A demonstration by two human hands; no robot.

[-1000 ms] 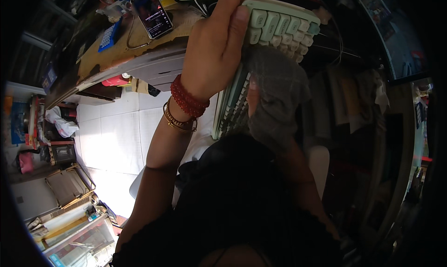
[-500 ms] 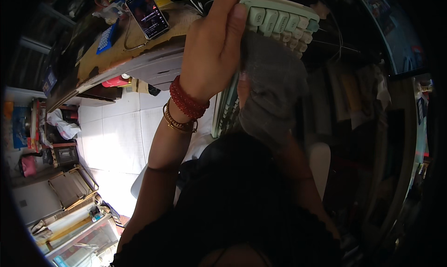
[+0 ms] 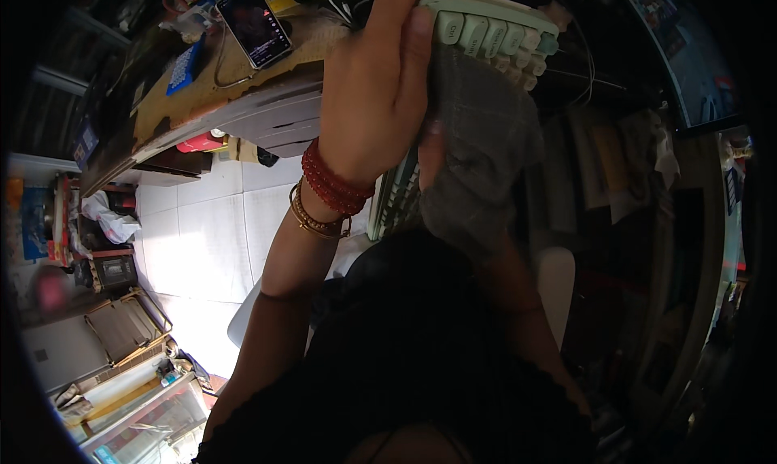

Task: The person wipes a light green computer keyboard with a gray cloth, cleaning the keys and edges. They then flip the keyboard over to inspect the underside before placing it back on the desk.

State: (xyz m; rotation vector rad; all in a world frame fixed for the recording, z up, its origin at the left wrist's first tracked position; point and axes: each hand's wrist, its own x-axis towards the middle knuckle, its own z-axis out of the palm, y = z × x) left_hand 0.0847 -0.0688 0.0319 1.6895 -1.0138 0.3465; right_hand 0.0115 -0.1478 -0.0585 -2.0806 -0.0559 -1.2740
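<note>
Left hand [image 3: 380, 83] raised, fingers wrapped over the near end of a pale green keyboard [image 3: 490, 31], gripping it. Keyboard held up on edge, above the lap, close to the desk [image 3: 202, 100]. Red bead bracelet [image 3: 332, 185] and gold bangle [image 3: 312, 219] on the left wrist.

Right hand [image 3: 433, 152] mostly hidden under a grey cloth [image 3: 481, 148] pressed against the keyboard's face; only a fingertip or two shows, so its grip cannot be told.

Containers: clear bin [image 3: 142, 427] at lower left, contents too blurred to name. Open box [image 3: 121, 330] above it on the floor, inside unclear.

Desk top cluttered: phone [image 3: 255, 25] lying screen up, cables beside it. Red can [image 3: 198, 142] under the desk edge. White tile floor [image 3: 202, 237], sunlit. Right side of the room dark, shelves hard to make out. Keyboard's lower part hidden by hand and cloth.
</note>
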